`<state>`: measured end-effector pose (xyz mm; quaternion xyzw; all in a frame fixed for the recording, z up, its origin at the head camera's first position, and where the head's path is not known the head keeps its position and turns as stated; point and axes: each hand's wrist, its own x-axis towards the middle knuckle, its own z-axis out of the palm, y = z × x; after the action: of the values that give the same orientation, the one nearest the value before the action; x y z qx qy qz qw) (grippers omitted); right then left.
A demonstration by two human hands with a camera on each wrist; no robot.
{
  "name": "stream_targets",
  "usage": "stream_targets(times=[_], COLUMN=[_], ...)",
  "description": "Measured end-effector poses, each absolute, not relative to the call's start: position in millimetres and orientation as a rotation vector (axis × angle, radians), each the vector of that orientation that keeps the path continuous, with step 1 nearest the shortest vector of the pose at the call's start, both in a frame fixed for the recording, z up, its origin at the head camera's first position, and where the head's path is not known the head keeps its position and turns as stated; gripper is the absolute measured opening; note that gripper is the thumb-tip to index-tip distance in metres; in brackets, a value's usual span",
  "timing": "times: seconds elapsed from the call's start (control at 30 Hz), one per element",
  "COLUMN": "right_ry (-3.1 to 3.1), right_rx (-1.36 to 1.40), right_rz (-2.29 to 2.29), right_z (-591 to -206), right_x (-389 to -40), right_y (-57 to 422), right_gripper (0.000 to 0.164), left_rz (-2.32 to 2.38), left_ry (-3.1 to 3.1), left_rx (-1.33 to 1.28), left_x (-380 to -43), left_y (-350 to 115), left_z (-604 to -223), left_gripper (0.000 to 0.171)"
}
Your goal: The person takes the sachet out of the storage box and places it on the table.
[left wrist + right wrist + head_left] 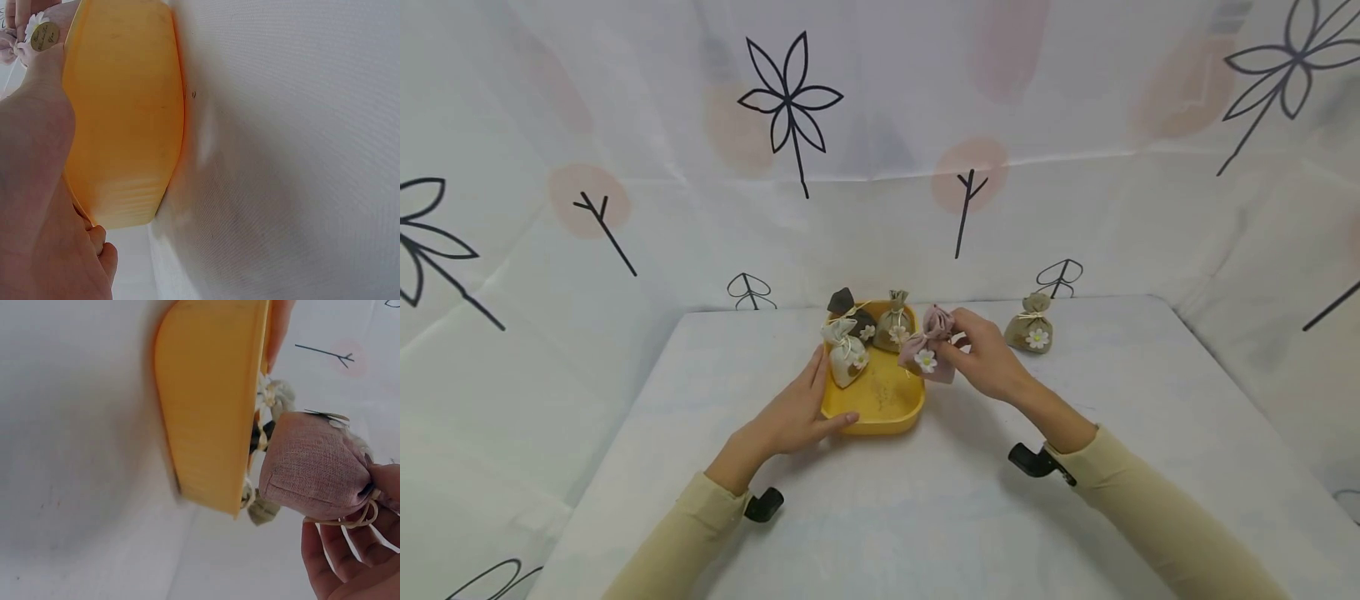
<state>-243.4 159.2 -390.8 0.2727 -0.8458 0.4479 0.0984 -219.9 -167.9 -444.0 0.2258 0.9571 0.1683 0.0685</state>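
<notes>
The right hand (988,358) is pinching a pink bag (943,368) in its fingers over the yellow box's (883,398) right edge. The left hand (796,414) is holding the box's left side in its fingers. Three more bags (842,365) are sitting inside.

Tray (880,404) on bench (925,525), btwn L grip (793,412) & R grip (992,354); 3 pouches (842,362) in it; 4th pouch (917,346) in R grip; 5th pouch (1028,325) on bench, R of R grip.
</notes>
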Motion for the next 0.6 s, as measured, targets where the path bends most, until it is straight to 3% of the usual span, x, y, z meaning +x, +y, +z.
stream_targets(times=[0.6], right_ry=[-2.516], right_rx=[0.733], right_rz=[1.189], right_z=[-395], right_x=[-259], right_y=[196], right_gripper=[0.007], left_rz=[0.516], left_ry=[2.882], left_rx=[0.662], left_x=[-220], left_y=[-168], left_z=[-444], left_gripper=[0.116])
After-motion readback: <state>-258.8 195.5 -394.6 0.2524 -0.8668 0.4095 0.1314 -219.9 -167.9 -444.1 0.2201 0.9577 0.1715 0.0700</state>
